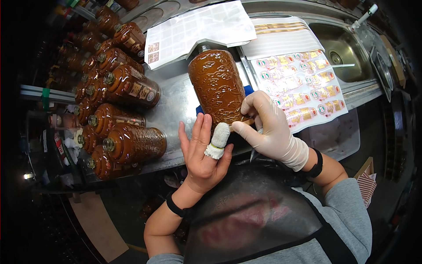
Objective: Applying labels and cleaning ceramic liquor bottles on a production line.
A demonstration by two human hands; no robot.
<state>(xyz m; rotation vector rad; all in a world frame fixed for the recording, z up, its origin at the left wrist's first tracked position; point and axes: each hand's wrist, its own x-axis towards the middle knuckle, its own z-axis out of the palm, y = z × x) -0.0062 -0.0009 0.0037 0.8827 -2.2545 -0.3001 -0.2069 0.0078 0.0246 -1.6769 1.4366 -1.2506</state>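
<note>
A brown glazed bottle (217,83) with a raised pattern lies on its side in front of me, its neck pointing away and its base toward me. My left hand (204,152) rests its outstretched fingers against the base end. A white knitted finger cover (220,138) sits on its index finger. My right hand (272,132), in a white glove, pinches what looks like a narrow gold strip (249,121) at the bottle's lower right edge. Part of a blue support (249,90) shows under the bottle.
Several brown bottles (134,86) lie stacked at the left. A mostly bare label sheet (198,31) lies behind my bottle. To the right are a sheet with gold strips (281,27), a sheet of colourful labels (303,88) and a steel sink (340,53).
</note>
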